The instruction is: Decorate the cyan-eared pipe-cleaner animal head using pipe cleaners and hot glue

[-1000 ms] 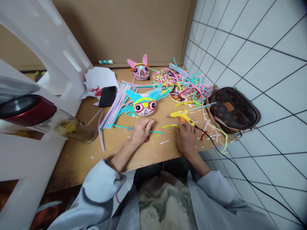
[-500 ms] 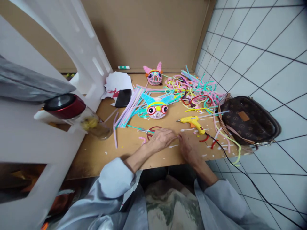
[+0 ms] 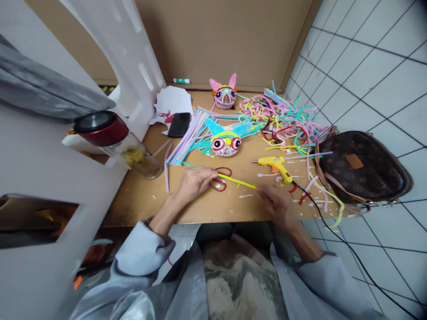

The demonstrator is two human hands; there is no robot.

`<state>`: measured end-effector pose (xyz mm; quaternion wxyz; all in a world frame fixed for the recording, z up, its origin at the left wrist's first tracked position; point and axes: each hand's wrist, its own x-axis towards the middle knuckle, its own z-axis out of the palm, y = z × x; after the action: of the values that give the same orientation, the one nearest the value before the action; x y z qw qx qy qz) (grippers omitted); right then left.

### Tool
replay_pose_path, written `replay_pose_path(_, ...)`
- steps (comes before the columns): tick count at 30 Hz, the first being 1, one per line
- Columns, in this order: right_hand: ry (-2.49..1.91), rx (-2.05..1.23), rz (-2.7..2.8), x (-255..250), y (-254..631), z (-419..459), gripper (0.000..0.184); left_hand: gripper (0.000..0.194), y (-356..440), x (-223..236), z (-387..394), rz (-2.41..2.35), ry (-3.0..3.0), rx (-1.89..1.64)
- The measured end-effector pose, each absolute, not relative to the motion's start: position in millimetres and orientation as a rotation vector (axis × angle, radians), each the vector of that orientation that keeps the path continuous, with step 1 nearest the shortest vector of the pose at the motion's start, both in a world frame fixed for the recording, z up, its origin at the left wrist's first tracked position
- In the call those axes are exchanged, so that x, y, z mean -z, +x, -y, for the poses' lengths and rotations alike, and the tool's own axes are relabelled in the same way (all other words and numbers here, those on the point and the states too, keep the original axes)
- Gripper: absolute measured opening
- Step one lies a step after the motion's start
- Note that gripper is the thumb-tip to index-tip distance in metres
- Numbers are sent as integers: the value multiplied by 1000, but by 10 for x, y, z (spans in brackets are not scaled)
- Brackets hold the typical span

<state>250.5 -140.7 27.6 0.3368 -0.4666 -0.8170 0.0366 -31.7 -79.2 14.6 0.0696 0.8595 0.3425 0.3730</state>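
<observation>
A yellow pipe cleaner (image 3: 237,181) is stretched between my two hands above the table. My left hand (image 3: 197,181) pinches its left end, and my right hand (image 3: 277,203) grips the right end. Beneath the strip lie scissors with dark red handles (image 3: 220,188), their blades hidden by my left hand. Just beyond stands a pipe-cleaner animal head (image 3: 226,144) with blue ears and round pink eyes. A similar head with pink ears (image 3: 224,95) sits farther back. To the right rests a yellow glue gun (image 3: 276,166), its nozzle pointing left.
A tangled heap of colored pipe cleaners (image 3: 283,120) lies at the back right, beside a brown patterned bag (image 3: 363,166). Straight lilac pipe cleaners (image 3: 188,138), a black phone (image 3: 179,125) and a red-lidded glass bottle (image 3: 133,153) stand left. The glue gun's black cord (image 3: 328,224) runs off right.
My hands were close together and have moved apart, drawing the yellow pipe cleaner out between them. The scissors' handles are now more exposed. The whole view has shifted slightly.
</observation>
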Motion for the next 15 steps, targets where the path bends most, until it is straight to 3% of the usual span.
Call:
replay_pose_path(8,-1360,-61,2015,-60,2929,1381,30,33,-702,-58,962,-1493,2256,-1185)
replay_pose_path(11,-1456,112,2112,30,3090,1418,22,27,-721,-2,974,-1419,2341,-994)
replay_pose_path(15,-1557,348,2072,58,3021,1474,27,24,-643,36,974,-1297,2457,-868)
